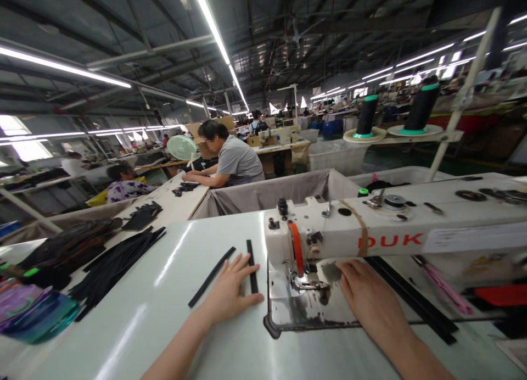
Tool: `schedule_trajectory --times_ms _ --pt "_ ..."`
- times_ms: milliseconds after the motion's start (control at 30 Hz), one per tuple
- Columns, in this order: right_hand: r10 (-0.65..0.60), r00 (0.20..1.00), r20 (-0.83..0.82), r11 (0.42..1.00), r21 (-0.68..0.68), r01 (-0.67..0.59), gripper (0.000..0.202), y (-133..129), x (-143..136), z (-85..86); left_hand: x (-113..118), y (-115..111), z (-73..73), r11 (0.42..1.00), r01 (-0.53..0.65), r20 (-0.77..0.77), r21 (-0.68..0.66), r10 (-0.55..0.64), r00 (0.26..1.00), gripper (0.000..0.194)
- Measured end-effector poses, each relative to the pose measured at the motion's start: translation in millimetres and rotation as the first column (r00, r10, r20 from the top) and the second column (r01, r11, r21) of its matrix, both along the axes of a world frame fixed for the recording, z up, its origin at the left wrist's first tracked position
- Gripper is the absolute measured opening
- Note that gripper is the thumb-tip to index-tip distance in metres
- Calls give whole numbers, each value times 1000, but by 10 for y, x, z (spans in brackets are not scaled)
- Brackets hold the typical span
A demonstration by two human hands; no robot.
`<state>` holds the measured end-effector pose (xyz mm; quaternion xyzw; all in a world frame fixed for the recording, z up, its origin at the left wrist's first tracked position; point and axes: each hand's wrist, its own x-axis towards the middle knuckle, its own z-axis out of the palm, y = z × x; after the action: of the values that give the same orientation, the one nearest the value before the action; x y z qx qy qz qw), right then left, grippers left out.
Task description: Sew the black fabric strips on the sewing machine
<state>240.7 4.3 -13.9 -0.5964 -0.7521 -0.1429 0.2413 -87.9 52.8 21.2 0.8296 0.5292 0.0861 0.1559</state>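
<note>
My left hand [231, 288] lies on the pale tabletop with its fingers spread. Its fingertips reach over one short black strip [249, 251], and a second black strip [206, 284] slants just to its left. On the metal bed of a white sewing machine [317, 232], to the right of the presser foot [309, 285], rests my right hand [368, 295]. Its fingers point left and lie close together, slightly bent, with nothing visible in them. Longer black strips [415, 300] run under the machine arm to the right of that hand.
A pile of black strips [119, 264] lies to the left, near a purple and teal item [35, 311]. Pink-handled tool [447, 286] sits under the machine arm. Thread cones [366, 116] stand at right. A cloth-lined bin [272, 192] is behind the table; a co-worker [239, 155] bends over another table.
</note>
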Motion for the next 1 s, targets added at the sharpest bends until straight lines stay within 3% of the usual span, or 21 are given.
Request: schedule_trajectory --times_ms 100,167,233,267,367,467,533,600,667,700,800,900,967,1000 --pt "-288 936 203 955 -13 296 22 19 294 10 -300 -23 86 990 -143 -105 18 144 984 54" --pt "-368 898 243 923 -26 385 24 20 409 11 -233 -75 131 964 -234 -76 130 245 967 38" --pt "-385 891 239 914 -35 404 23 19 450 7 34 -170 157 954 -236 35 187 233 972 30" --pt "-387 889 244 913 -36 407 22 15 452 3 211 -231 157 974 -181 97 140 168 981 30" --pt "-339 919 201 925 -109 365 15 -25 442 -8 722 -420 95 985 -105 301 -138 143 943 36" --pt "-266 964 31 926 -269 264 14 -132 408 -5 1005 -553 -49 953 54 555 -299 128 822 20" --pt "-194 973 -126 916 -378 134 14 -236 303 28 1060 -594 -153 902 133 694 -410 214 687 22" --pt "-50 942 -333 870 -478 -123 11 -343 92 98 1052 -600 -228 824 233 778 -516 337 530 47" --pt "117 848 -517 753 -510 -415 5 -420 -192 193 1004 -572 -256 755 332 803 -566 412 431 59" --pt "171 803 -571 716 -488 -499 2 -438 -335 242 968 -544 -255 740 345 800 -578 430 419 55" --pt "356 737 -574 727 -326 -605 17 -403 -635 344 834 -416 -230 767 211 764 -606 488 422 39" --pt "682 672 -289 682 -79 -727 30 -318 -693 332 738 -269 -236 794 53 728 -606 526 439 29" --pt "762 646 -48 648 31 -761 32 -291 -662 268 738 -202 -261 827 -14 708 -562 489 510 16" --pt "749 662 36 659 61 -750 34 -289 -646 226 756 -186 -273 857 -54 700 -512 453 553 11"
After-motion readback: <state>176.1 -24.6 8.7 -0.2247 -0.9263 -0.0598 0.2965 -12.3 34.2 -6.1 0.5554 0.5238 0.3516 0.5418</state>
